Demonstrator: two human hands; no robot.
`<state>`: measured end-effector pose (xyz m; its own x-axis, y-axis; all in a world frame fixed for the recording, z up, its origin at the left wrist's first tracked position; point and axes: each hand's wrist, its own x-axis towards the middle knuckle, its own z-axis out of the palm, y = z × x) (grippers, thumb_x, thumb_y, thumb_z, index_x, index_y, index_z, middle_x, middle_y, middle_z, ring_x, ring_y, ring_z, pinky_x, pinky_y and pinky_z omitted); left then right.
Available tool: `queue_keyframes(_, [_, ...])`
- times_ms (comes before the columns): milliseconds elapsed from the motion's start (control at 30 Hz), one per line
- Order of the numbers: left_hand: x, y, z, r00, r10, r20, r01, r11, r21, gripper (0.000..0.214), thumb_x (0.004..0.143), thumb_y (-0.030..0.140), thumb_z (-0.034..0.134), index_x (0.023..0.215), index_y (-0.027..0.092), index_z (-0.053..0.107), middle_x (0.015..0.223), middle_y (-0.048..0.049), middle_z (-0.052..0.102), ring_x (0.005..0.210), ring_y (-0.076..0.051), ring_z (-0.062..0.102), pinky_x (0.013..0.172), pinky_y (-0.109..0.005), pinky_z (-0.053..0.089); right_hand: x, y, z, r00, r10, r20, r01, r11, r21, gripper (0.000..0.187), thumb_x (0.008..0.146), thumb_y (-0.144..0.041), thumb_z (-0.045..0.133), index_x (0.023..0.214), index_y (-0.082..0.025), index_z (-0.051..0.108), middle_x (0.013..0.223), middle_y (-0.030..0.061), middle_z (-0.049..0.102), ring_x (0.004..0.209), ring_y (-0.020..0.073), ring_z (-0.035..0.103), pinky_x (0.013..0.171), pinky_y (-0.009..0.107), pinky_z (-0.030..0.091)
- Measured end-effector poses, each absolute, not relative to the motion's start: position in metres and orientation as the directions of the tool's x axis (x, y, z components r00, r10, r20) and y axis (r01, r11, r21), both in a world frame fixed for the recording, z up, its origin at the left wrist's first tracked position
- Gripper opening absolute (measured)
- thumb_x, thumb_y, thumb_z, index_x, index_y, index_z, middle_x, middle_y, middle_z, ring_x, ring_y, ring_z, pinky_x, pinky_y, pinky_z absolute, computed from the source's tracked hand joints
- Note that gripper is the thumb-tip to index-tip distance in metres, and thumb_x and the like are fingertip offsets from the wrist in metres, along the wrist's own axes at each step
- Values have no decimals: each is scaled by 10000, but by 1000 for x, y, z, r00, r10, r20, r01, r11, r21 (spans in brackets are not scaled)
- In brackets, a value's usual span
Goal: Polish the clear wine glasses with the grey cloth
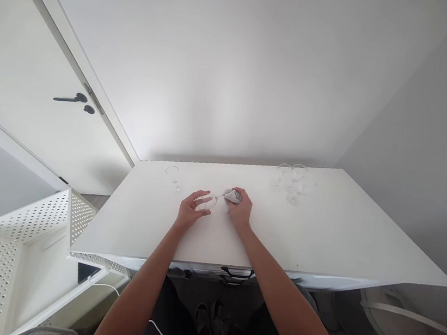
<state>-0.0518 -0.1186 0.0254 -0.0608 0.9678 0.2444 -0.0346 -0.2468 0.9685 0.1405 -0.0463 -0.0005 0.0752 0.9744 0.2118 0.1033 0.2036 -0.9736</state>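
Observation:
A clear wine glass (207, 202) is held on its side over the white table (321, 241). My left hand (192, 211) grips its bowl, fingers curled around it. My right hand (238, 207) is closed on a small grey cloth (233, 195) pressed against the foot end of the glass's stem. Both hands are above the middle of the table, a little toward its near edge.
One upright glass (173, 175) stands at the table's far left. Several clear glasses (296, 181) cluster at the far right. A white perforated shelf unit (10, 249) sits left of the table. A door with a dark handle (71, 98) is at the left.

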Motion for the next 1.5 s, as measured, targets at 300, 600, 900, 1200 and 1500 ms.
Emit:
queue_keyframes(300, [-54, -121, 26, -20, 974, 225, -37, -226, 973, 605, 685, 251, 895, 1248, 253, 675, 1445, -150, 582, 1255, -383, 633, 773, -368, 612, 142, -50, 4, -229, 930, 288, 96, 316, -944, 505, 738, -156, 501, 1200, -262, 677, 1159, 51, 729, 1031, 221, 675, 896, 368, 542])
queue_keyframes(600, [-55, -120, 26, -54, 958, 281, 5, -281, 960, 577, 734, 285, 865, 1264, 268, 638, 1430, -138, 598, 1217, -368, 663, 860, -412, 579, 141, -45, 6, -169, 973, 160, 11, 164, -986, 387, 830, -317, 576, 1214, -295, 615, 1225, 19, 707, 1083, 214, 659, 947, 377, 538])
queue_keyframes(900, [-49, -119, 29, -109, 957, 268, 81, -260, 962, 572, 708, 274, 870, 1241, 275, 662, 1389, -109, 636, 1204, -375, 670, 892, -448, 560, 145, -44, 3, 6, 988, 152, 162, 150, -975, 208, 740, -362, 665, 899, -230, 694, 876, 29, 728, 795, 210, 663, 729, 337, 563])
queue_keyframes(1200, [-52, -120, 29, -90, 969, 230, 40, -228, 973, 595, 680, 295, 897, 1233, 265, 677, 1387, -114, 633, 1196, -381, 672, 784, -384, 589, 143, -43, 4, -177, 966, 188, 152, 216, -965, 314, 763, -330, 638, 1057, -243, 710, 990, 26, 740, 883, 212, 679, 826, 375, 566])
queue_keyframes(1500, [-51, -118, 30, -217, 945, 246, 27, -246, 969, 670, 698, 354, 899, 1305, 266, 628, 1364, -138, 645, 1136, -342, 707, 810, -391, 604, 144, -50, 4, -38, 963, 267, 401, 259, -879, 188, 840, -410, 603, 907, -249, 672, 773, 14, 657, 711, 198, 603, 642, 302, 500])
